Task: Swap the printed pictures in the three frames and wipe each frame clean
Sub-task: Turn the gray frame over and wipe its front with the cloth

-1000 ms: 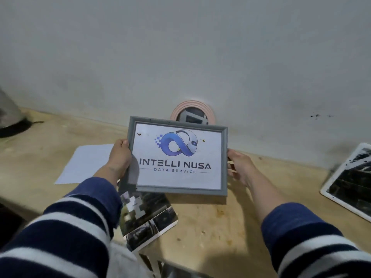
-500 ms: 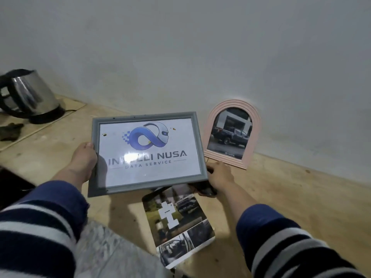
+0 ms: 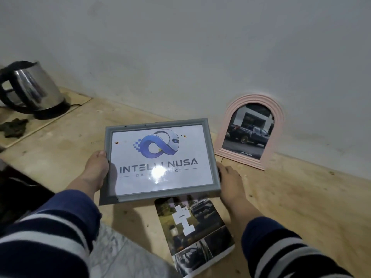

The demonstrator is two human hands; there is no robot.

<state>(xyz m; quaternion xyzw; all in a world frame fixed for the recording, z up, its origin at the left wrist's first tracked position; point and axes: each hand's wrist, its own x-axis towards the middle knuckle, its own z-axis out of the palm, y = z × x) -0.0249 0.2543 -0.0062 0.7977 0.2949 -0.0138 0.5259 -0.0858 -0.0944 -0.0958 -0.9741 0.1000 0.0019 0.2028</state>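
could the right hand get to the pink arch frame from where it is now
Probably yes: the right hand sits just in front of the pink arch frame with bare tabletop between, but it is holding the grey frame and must let go first.

Both hands hold a grey frame (image 3: 112, 165) with a logo print above the wooden floor (image 3: 301, 207): left hand (image 3: 96, 167) grips its left edge, right hand (image 3: 228, 177) its right. A pink arched frame (image 3: 279, 125) leans on the wall (image 3: 180, 47). A photo sheet (image 3: 192, 233) lies below; a kettle (image 3: 32, 89) stands far left.
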